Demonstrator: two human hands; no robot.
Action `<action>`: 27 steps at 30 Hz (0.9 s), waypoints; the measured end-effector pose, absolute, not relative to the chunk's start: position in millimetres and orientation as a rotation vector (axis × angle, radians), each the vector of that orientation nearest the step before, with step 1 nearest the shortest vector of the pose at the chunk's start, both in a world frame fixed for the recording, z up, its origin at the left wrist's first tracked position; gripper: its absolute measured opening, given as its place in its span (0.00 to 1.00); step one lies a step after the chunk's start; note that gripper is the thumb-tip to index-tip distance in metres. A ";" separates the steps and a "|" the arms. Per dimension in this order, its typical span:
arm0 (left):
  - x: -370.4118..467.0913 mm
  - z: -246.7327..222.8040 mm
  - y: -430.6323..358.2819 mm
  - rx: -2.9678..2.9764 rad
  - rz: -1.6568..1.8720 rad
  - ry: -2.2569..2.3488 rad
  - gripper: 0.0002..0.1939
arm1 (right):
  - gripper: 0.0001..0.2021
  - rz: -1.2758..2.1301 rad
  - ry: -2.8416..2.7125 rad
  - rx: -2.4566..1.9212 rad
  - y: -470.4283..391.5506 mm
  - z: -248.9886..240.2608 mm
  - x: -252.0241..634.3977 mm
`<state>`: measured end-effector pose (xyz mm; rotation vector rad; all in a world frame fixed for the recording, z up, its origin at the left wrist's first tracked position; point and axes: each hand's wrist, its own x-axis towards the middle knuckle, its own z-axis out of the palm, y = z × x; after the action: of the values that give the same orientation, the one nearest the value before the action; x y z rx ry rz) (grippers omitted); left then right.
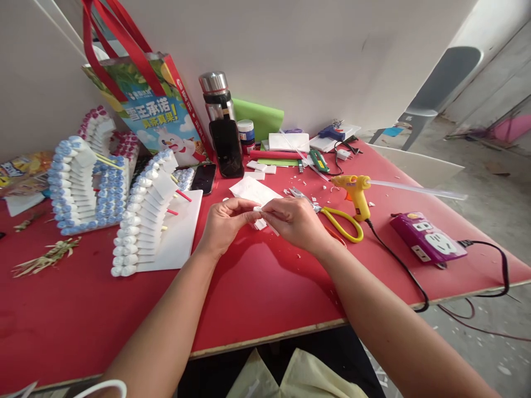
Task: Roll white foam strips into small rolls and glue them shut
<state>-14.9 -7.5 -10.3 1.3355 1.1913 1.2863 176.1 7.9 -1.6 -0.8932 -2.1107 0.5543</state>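
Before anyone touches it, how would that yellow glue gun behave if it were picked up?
The yellow glue gun looks like hard plastic, so it should stay stiff. The long clear stick jutting from it may wobble or catch. Its black cord would probably drag behind.

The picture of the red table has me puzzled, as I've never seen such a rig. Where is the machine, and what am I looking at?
There is no robot here. This single view comes from a camera worn on a person's head, looking forward and down at their own bare hands.

The left hand and right hand pinch a small white piece between their fingertips, over the red table.

To the left stand a white model and a blue-and-white one. Behind are a shopping bag and a bottle. To the right lie a yellow glue gun and a purple socket box.
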 end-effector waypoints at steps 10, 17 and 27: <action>-15.3 -12.1 -7.8 1.331 1.257 1.157 0.15 | 0.07 0.612 -2.111 -0.874 7.7 -0.4 175.8; -12.1 -18.8 -6.2 1.547 1.373 1.235 0.12 | 0.07 0.720 -2.020 -1.035 6.9 -0.3 170.8; -10.4 -10.3 -10.3 1.503 1.234 1.156 0.14 | 0.07 1.241 -1.867 -0.883 12.0 0.7 178.7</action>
<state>-10.4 -10.3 -10.3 1.5029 1.1563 1.2344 178.7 12.0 0.7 -0.8828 -1.8667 1.2412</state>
